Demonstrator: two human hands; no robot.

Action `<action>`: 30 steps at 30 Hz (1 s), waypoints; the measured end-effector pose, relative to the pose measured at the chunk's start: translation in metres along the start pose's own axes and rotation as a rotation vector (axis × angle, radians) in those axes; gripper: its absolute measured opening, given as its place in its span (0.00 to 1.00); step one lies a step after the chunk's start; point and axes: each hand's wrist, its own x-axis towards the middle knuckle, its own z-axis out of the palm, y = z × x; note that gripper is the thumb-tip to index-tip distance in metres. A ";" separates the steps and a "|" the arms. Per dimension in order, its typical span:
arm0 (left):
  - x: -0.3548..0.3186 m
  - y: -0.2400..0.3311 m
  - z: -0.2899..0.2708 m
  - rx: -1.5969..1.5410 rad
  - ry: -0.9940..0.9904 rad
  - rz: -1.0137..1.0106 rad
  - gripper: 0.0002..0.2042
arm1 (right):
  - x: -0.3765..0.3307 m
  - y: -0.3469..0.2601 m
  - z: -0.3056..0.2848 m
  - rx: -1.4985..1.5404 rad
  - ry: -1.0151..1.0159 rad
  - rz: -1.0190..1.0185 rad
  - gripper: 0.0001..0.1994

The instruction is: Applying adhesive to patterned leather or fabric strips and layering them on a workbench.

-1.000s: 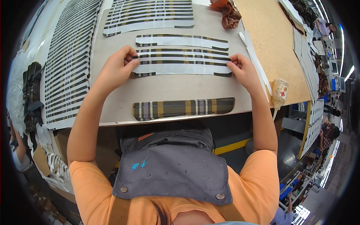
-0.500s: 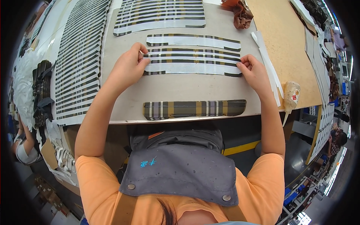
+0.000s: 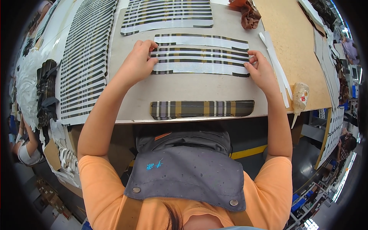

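Our left hand (image 3: 137, 63) and right hand (image 3: 260, 71) pinched opposite ends of the striped strip (image 3: 199, 61) (fingertips only), holding it flat and aligned on the grey board (image 3: 191, 90).

Garment workshop: cutting table (image 3: 184, 92) covered in striped fabric strips (image 3: 82, 65) (co-workers nearby), factory floor.

We note a grey board (image 3: 184, 90) lying on the brown counter (image 3: 299, 50). Below its edge, a dark floor (image 3: 299, 168) carries a yellow line (image 3: 249, 152). Bright light falls lower right.
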 end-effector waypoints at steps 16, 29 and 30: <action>-0.004 -0.002 0.004 -0.041 0.098 -0.015 0.08 | 0.007 0.009 -0.006 0.099 -0.018 0.047 0.09; 0.028 -0.003 -0.003 -0.032 0.011 -0.097 0.07 | 0.039 0.007 -0.011 0.045 -0.090 0.163 0.10; 0.029 -0.003 -0.004 -0.036 0.015 -0.092 0.08 | 0.039 0.008 -0.010 0.046 -0.093 0.162 0.10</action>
